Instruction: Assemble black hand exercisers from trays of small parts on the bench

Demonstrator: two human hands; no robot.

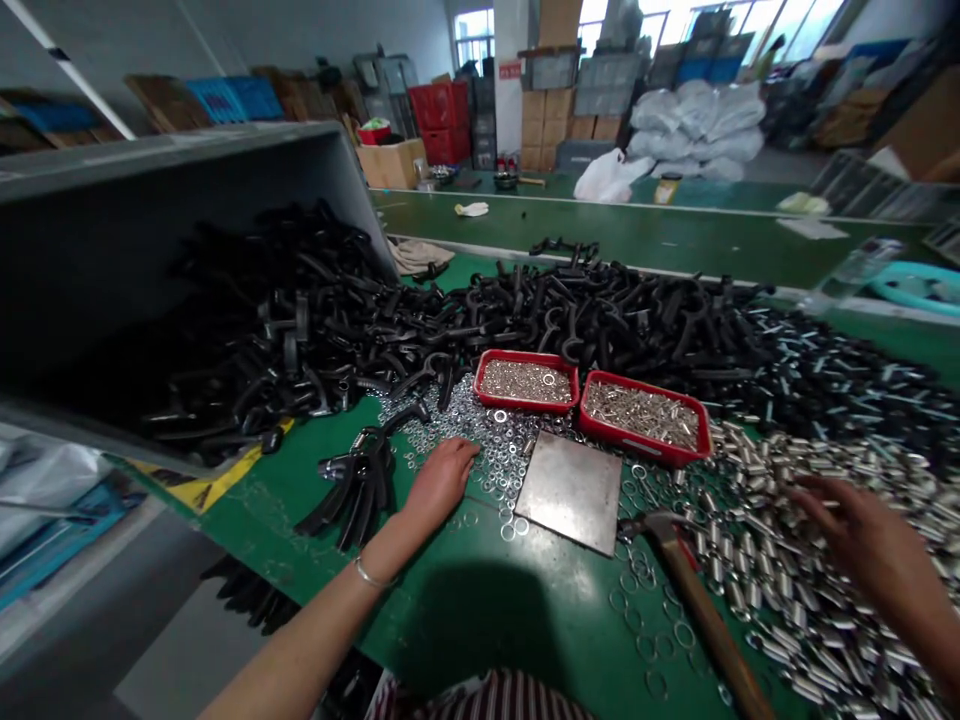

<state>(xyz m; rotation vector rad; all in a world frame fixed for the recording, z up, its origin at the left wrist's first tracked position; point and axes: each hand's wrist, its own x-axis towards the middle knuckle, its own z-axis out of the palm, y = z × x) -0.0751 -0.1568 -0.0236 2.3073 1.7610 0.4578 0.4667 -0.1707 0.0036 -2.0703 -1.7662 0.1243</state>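
My left hand [442,475] rests at the edge of a heap of small metal washers [495,440], fingers curled together; whatever they hold, if anything, is hidden. At the right, my right hand [855,525] reaches over a pile of shiny metal sleeves [739,560], thumb and fingers apart, with no sleeve visibly gripped. Between the hands lies a square metal plate [570,490]. A hammer [694,590] with a wooden handle lies just right of the plate. Left of my left hand is a small cluster of black plastic handle-like parts [356,485].
Two red trays, one of tiny metal pieces [480,398] and one of small pins [645,450], stand behind the plate. Black parts [510,310] heap across the back, spilling from a tipped grey bin [367,215]. Thin rings [637,600] and dark bolt-like pieces [840,370] lie rightward.
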